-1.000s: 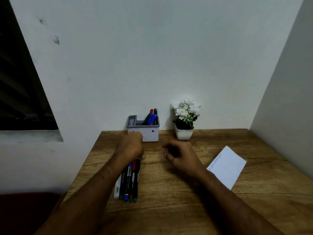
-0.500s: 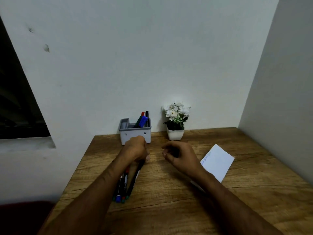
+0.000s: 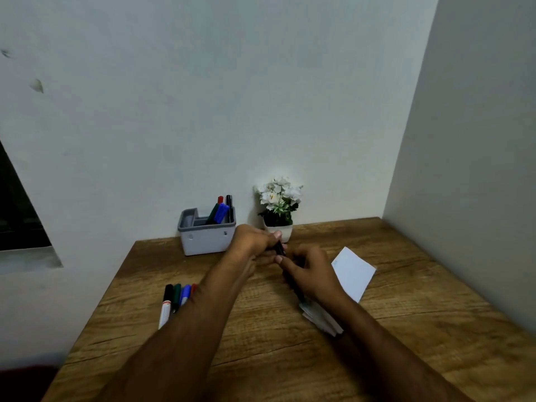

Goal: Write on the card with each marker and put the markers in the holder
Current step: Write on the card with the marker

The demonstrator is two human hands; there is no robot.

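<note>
A black marker (image 3: 280,250) is held between both hands over the middle of the wooden desk (image 3: 290,343). My left hand (image 3: 252,240) pinches its upper end, and my right hand (image 3: 307,271) grips its body. The white card (image 3: 355,272) lies to the right, partly behind my right hand. Several markers (image 3: 174,300) lie in a row on the desk at the left, half hidden by my left forearm. A grey holder (image 3: 206,236) with several markers standing in it sits at the back against the wall.
A small white pot of white flowers (image 3: 278,207) stands right of the holder, just behind my hands. Walls close the desk at the back and right. A dark window opening (image 3: 17,216) is at the far left.
My left hand lifted a black marker from the row and carried it right to meet my right hand. Both hands now hold it. The camera view shifted.
</note>
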